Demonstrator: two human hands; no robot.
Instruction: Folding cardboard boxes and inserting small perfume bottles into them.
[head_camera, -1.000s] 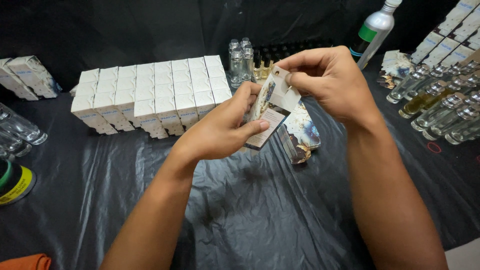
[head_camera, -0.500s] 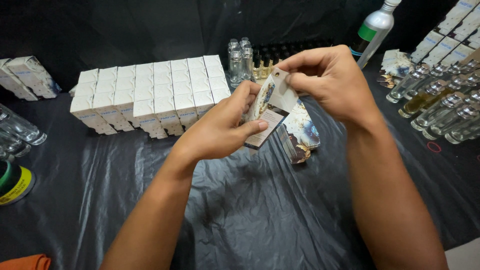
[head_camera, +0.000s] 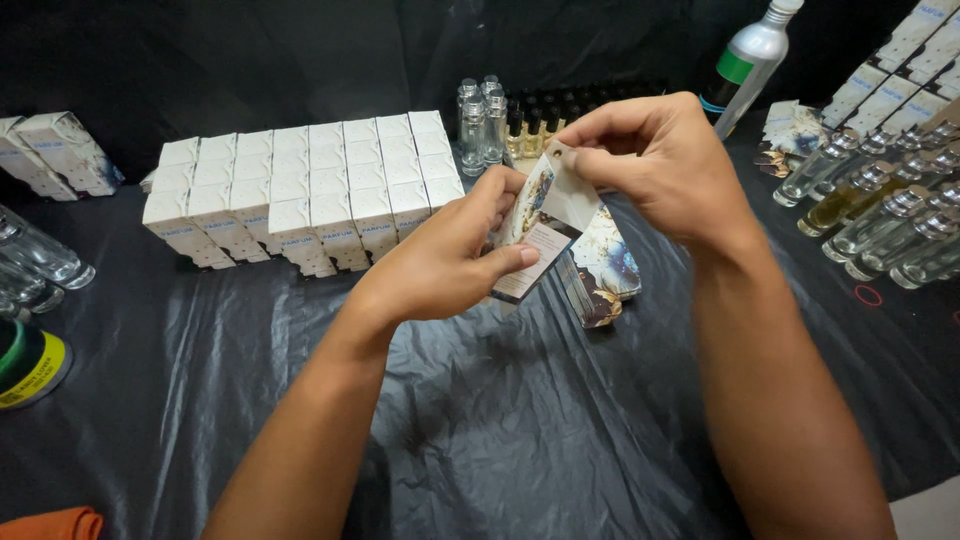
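The left hand (head_camera: 440, 265) grips a small printed carton (head_camera: 535, 235). The right hand (head_camera: 655, 165) pinches its white top flap (head_camera: 572, 190), mid-fold. Tucking it in looks next.

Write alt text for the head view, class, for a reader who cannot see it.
Two bare hands fold a small patterned carton: the left hand grips its body, the right hand pinches its white top flap. Behind stand rows of white boxes on black plastic sheeting.
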